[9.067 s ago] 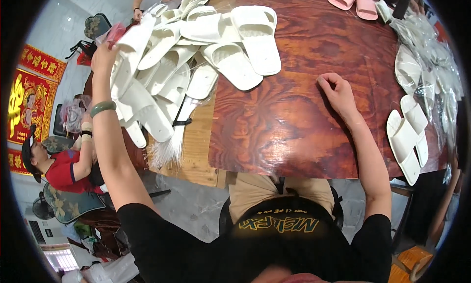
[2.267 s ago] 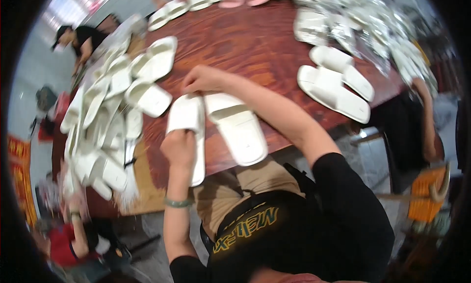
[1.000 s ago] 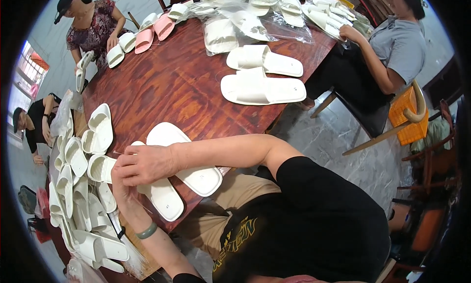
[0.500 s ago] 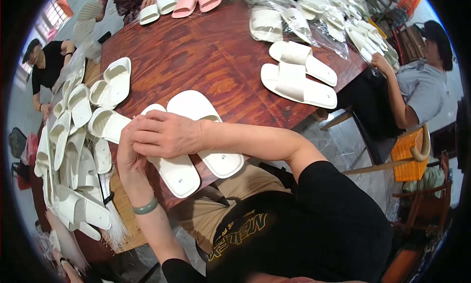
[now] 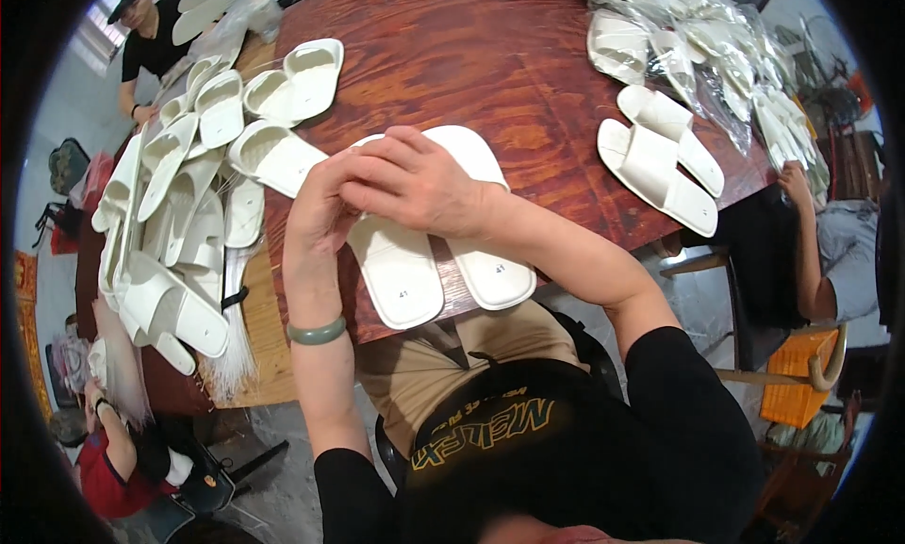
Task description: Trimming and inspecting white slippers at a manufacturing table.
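Observation:
A pair of white slippers lies in front of me at the table's near edge, the left slipper [image 5: 401,285] and the right slipper [image 5: 492,272] side by side with heels toward me. Over the left slipper's strap my two hands meet. My right hand [image 5: 415,184] lies across, its fingers bent and pressed together against my left hand [image 5: 316,205]. Whatever is between them is hidden. A green bangle [image 5: 318,333] circles my left wrist. The fingers of my left hand are mostly covered by the right one.
White slippers [image 5: 179,304] are heaped at the left, beside a bundle of white strands [image 5: 231,360]. Another pair [image 5: 660,172] lies to the right on the reddish wooden table [image 5: 443,58]. Plastic-wrapped slippers [image 5: 707,58] pile up behind it. People sit at left and right.
The whole view has shifted, so the table's things sit further right and the near slippers higher. My hands stay together over the left slipper. A person in red now shows at lower left.

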Available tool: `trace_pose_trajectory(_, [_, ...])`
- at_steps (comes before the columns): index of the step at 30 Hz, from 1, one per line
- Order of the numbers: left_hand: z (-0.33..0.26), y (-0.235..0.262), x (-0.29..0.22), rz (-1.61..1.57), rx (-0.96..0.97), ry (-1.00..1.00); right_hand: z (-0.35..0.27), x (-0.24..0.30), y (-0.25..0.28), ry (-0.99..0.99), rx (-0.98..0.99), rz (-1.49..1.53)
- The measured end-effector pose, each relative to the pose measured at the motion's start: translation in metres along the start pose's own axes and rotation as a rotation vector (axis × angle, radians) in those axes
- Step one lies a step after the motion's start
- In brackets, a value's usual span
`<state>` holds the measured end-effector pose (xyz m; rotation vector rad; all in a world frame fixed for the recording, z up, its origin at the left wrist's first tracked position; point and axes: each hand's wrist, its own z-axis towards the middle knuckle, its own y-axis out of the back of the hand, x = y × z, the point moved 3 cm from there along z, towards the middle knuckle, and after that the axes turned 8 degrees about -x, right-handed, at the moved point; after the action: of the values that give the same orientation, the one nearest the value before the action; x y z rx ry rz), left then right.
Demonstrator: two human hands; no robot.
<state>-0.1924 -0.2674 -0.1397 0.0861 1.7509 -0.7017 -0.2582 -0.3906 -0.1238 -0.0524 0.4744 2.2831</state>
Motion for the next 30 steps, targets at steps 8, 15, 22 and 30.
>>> trace_pose_trajectory(8, [0.006,0.014,0.007,-0.08,0.204,0.01,-0.002,-0.008,0.0,-0.211,-0.066,0.172])
trace_pose_trajectory(15, [0.007,0.013,0.009,-0.042,0.209,0.028,-0.002,-0.014,0.005,-0.194,0.005,0.154])
trace_pose_trajectory(22, [0.002,0.0,0.005,0.199,0.088,0.02,-0.004,-0.024,0.001,-0.383,0.008,0.262])
trace_pose_trajectory(30, [-0.002,-0.002,0.005,0.216,0.107,-0.024,-0.013,-0.026,0.001,-0.837,-0.024,0.594])
